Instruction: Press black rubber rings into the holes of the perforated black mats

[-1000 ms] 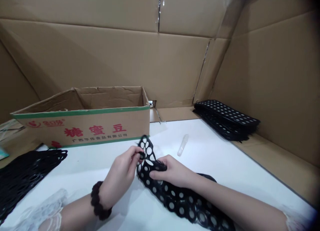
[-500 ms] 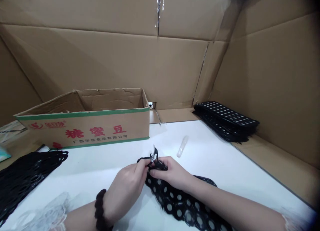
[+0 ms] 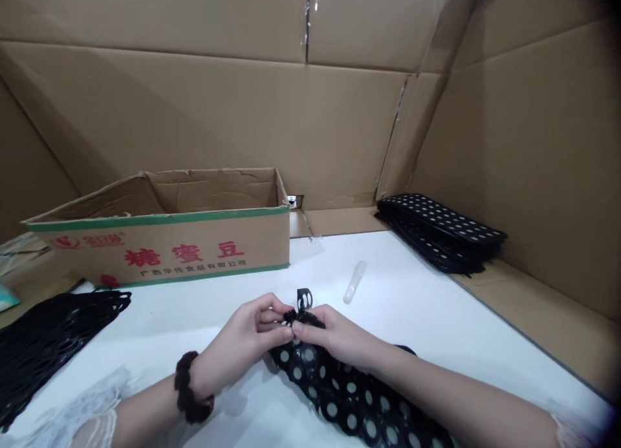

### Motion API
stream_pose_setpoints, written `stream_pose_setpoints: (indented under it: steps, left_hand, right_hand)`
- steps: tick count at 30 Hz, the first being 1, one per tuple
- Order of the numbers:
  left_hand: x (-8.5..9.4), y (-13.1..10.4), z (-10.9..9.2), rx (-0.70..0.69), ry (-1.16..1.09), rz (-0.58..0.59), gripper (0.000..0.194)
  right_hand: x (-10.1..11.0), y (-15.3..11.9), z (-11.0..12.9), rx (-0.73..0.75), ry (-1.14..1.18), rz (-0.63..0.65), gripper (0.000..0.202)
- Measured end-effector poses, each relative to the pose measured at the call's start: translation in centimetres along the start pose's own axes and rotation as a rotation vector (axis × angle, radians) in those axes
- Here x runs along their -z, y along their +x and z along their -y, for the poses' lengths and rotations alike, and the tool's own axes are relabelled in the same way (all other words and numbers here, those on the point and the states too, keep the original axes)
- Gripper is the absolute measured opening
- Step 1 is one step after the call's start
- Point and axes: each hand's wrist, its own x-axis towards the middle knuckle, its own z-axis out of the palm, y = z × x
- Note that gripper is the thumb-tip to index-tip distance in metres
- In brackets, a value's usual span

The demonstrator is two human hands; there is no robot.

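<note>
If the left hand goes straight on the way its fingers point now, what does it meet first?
The left hand points right, at the right hand. Their fingertips nearly touch over the black perforated sheet, so probably it meets the right fingertips.

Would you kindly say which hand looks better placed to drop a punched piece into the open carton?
Probably the left hand: the carton stands on its side of the table, while the right hand rests on the perforated black sheet.

Both forearms reach in from the near edge and meet at center. The left hand (image 3: pixel 240 344) and right hand (image 3: pixel 334 337) are curled, fingertips pinched together and touching.
</note>
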Motion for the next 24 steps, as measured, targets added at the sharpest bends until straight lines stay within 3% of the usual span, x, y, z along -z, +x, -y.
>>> stream_pose_setpoints:
  steps: [3, 6, 10, 12, 17, 20, 24]
  left_hand:
    - [0.2, 0.0, -0.1, 0.023, 0.055, -0.012, 0.013]
    - [1.0, 0.2, -0.3, -0.021, 0.171, -0.100, 0.015]
    - [3.2, 0.5, -0.6, -0.056, 0.289, -0.431, 0.020]
    - [3.5, 0.3, -0.6, -0.085, 0.452, -0.511, 0.018]
    - [0.7, -0.8, 0.1, -0.189, 0.798, -0.299, 0.008]
    - [-0.6, -1.1, 0.4, -0.177, 0.773, -0.209, 0.009]
    - [-0.4, -1.2, 0.1, -0.120, 0.641, -0.094, 0.013]
  right_hand:
    - [0.1, 0.0, -0.3, -0.036, -0.059, 0.016, 0.027]
    - [0.1, 0.0, -0.3, -0.062, -0.080, -0.005, 0.026]
    - [0.0, 0.0, -0.1, -0.111, -0.042, -0.101, 0.028]
    - [-0.1, 0.0, -0.1, -0.147, -0.007, -0.138, 0.030]
    - [-0.3, 0.1, 0.1, -0.190, 0.068, -0.282, 0.033]
    - [-0.4, 0.1, 0.1, -0.152, 0.076, -0.223, 0.033]
    - [-0.4, -0.1, 0.0, -0.108, 0.063, -0.178, 0.034]
